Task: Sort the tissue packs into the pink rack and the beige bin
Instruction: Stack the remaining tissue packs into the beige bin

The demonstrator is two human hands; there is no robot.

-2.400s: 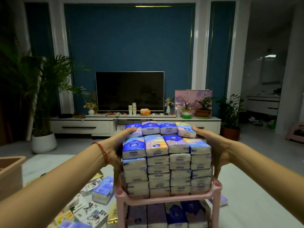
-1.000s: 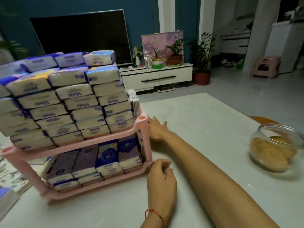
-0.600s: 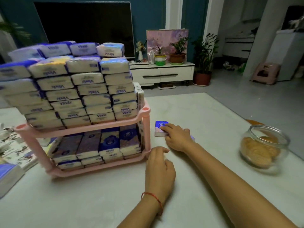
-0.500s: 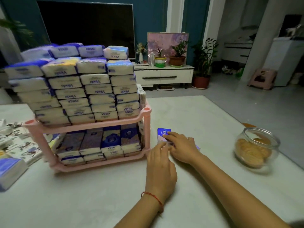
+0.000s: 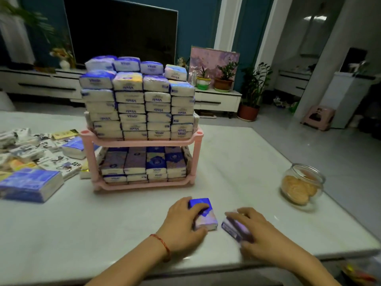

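Observation:
The pink rack (image 5: 90, 135) stands on the white table (image 5: 237, 153), both shelves packed with several tissue packs (image 5: 136, 104) stacked high on top. Near the table's front edge my left hand (image 5: 181, 226) grips a blue tissue pack (image 5: 204, 214) lying flat, fingers over its left side. Just to its right my right hand (image 5: 255, 232) grips a purple tissue pack (image 5: 234, 227), which is blurred and partly covered by my fingers. The beige bin is out of view.
Several loose tissue packs (image 5: 31, 149) lie scattered left of the rack, with a large blue pack (image 5: 31, 185) in front of them. A glass jar of biscuits (image 5: 301, 186) sits near the table's right edge. A TV cabinet and plants stand behind.
Both hands pulled back from the rack's right side toward the table's front edge, each now holding one pack. The view has shifted, so the rack appears farther off and centred.

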